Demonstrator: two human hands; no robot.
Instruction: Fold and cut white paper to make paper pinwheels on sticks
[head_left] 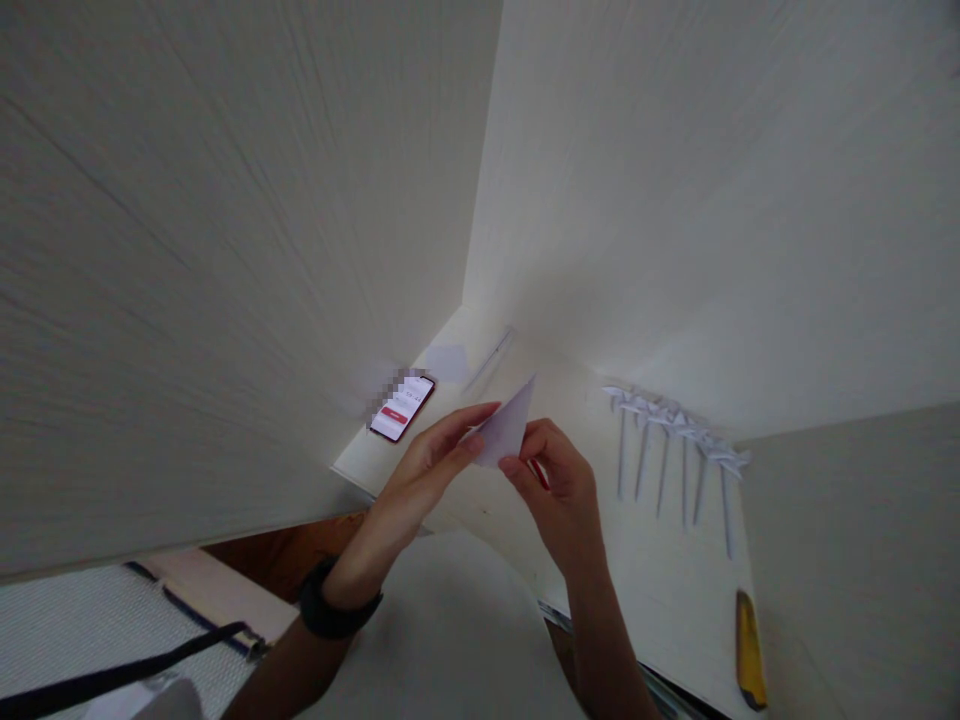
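Note:
My left hand (pixel 435 450) holds a piece of folded white paper (pixel 508 425) between thumb and fingers, its pointed corner tilted up to the right. At the paper's lower right edge, the thumb and bent fingers of my right hand (pixel 559 480) pinch it. Something small and red (pixel 539 474) shows among the right fingers; most of it is hidden, so I cannot tell what it is. Both hands are above the white tabletop (pixel 480 505).
Beyond my left hand lie a lit phone (pixel 403 408), a small white sheet (pixel 446 362) and a thin white stick (pixel 489 360). Several folded-paper shapes on sticks (pixel 679 425) line the right side. A yellow-and-black utility knife (pixel 748 650) lies near the right edge. Pale walls enclose the table.

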